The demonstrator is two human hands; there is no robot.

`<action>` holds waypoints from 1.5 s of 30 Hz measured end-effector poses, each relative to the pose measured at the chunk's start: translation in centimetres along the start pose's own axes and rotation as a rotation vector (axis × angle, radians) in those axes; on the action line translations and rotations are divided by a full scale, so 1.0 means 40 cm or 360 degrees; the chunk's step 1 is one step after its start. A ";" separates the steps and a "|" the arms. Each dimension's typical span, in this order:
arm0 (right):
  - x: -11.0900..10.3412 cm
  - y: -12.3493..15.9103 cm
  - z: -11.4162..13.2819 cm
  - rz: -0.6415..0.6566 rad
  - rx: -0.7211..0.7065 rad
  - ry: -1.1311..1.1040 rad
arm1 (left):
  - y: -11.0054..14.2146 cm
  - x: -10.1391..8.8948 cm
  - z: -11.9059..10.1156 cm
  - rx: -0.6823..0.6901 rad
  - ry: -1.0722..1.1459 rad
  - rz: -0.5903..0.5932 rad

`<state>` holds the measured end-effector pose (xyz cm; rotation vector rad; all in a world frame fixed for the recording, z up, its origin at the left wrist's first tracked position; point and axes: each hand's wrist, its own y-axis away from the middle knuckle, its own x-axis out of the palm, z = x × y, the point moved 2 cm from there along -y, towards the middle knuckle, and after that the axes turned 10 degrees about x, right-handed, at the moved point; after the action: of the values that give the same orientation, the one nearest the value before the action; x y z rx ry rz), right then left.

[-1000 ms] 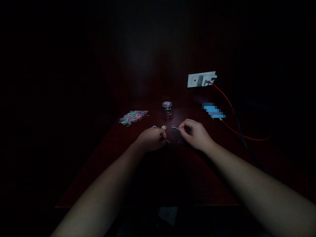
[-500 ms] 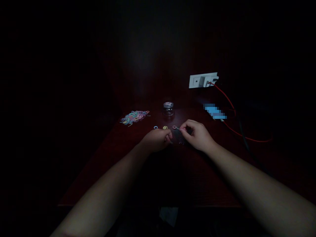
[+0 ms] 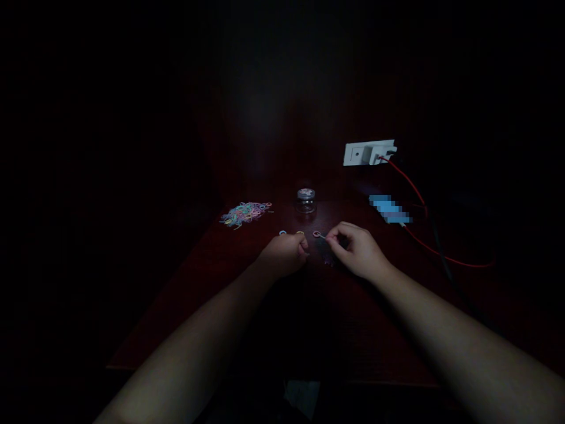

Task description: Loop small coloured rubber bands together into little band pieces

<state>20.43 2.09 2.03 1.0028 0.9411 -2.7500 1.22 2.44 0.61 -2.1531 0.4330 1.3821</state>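
Observation:
My right hand (image 3: 356, 248) pinches a small pale elastic band (image 3: 322, 237) between thumb and fingertips, close beside a pink elastic band (image 3: 316, 234) on the table. My left hand (image 3: 286, 253) is closed, palm down; a thin pale bit shows at its fingertips, too small to name. Just past its knuckles lie a blue elastic band (image 3: 282, 232) and a yellow one (image 3: 300, 232), both partly hidden by the hand. A few dark purplish bands (image 3: 327, 260) lie in shadow between my hands. To the left spreads a heap of many-coloured elastic bands (image 3: 246, 214).
A small clear lidded jar (image 3: 305, 201) stands behind my hands on the dark red table (image 3: 185, 294). On the right lies a pixelated phone-like object (image 3: 391, 209) with a red cable (image 3: 459, 262) running to a plug in the white wall socket (image 3: 369, 152).
The whole view has shifted slightly, so everything sits a little lower and further right. My left hand now covers more of the blue and yellow bands. My right hand keeps its pinch.

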 end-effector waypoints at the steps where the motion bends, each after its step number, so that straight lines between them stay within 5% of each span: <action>1: 0.000 0.000 -0.001 0.0004 0.0001 0.0002 | 0.000 -0.002 -0.003 -0.0003 0.0016 0.0008; 9: 0.000 0.001 0.000 0.0008 -0.0008 0.0010 | 0.004 -0.041 0.002 0.0082 -0.0135 0.0026; 17: 0.003 0.002 0.004 -0.0014 -0.0017 -0.0011 | 0.015 -0.024 0.000 0.0520 0.0073 0.0200; 24: 0.006 0.001 0.003 -0.0011 -0.0028 -0.0023 | 0.004 -0.020 0.003 0.0487 -0.0006 0.0274; 33: 0.010 -0.002 0.000 0.0067 0.0002 0.0048 | -0.002 -0.017 0.007 0.0400 -0.0068 0.0173; 38: 0.012 0.001 0.000 0.0144 0.0004 0.0098 | 0.009 -0.056 0.004 0.0288 -0.0065 -0.0189; 45: 0.013 0.006 0.004 0.0228 -0.0072 0.0009 | 0.016 -0.060 -0.038 0.0500 0.0095 -0.0260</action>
<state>20.01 1.89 1.70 1.0287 0.8909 -2.5990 0.98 0.97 3.10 -1.9293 0.4527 1.0835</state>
